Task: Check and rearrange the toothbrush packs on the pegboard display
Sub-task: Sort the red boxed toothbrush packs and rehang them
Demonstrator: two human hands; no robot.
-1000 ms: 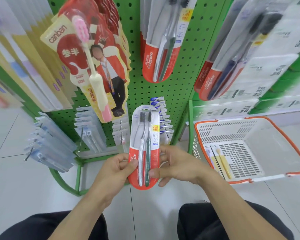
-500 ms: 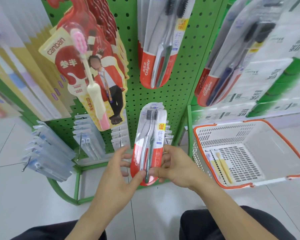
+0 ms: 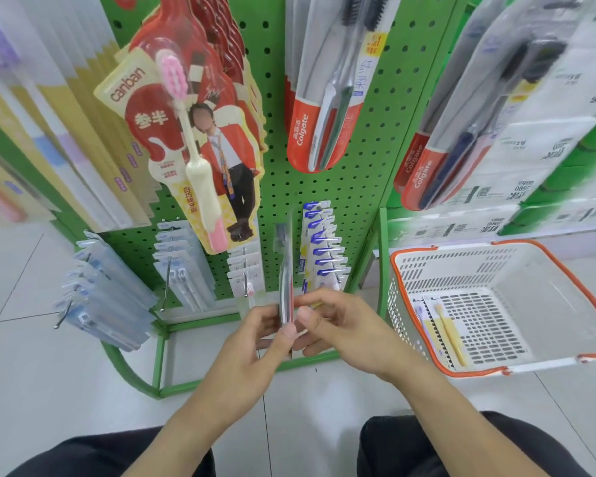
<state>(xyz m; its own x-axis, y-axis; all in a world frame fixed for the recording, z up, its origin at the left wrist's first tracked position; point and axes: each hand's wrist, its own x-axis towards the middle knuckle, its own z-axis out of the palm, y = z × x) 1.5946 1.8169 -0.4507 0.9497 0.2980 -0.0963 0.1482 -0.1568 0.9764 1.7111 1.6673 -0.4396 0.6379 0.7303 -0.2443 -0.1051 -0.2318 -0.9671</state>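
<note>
The person crouches in front of the green pegboard (image 3: 365, 187), holding one Colgate toothbrush pack (image 3: 286, 270) low down before its bottom rows, turned so that only its thin edge faces us and the printed front cannot be read. The left hand (image 3: 255, 342) grips the lower end of the pack, its thumb pressed along the near edge and its fingers curled behind; the right hand (image 3: 334, 325) closes on the same lower end from the other side, thumb forward and fingers wrapped round the back. Just behind the pack, on the board, hangs a row of small blue-and-white packs (image 3: 324, 246), and above it a full-size Colgate twin pack (image 3: 327, 98) hangs from a peg; to the left of that hangs the red canban pack (image 3: 186, 132) with its pink-headed brush. To the right of the pegboard a white basket with an orange rim (image 3: 496, 371) sits on the floor, with a yellow toothbrush pack (image 3: 444, 335) lying flat inside. The held pack looks light, a card back with a clear plastic blister, stiff along its length but likely to bend or twist if squeezed at one end only. I would judge the smooth blister slippery, so the card edges are the safer place to pinch, and for hanging it again the hold should move up near the top, where the hole for the peg would be, though that hole cannot be made out from here.
</note>
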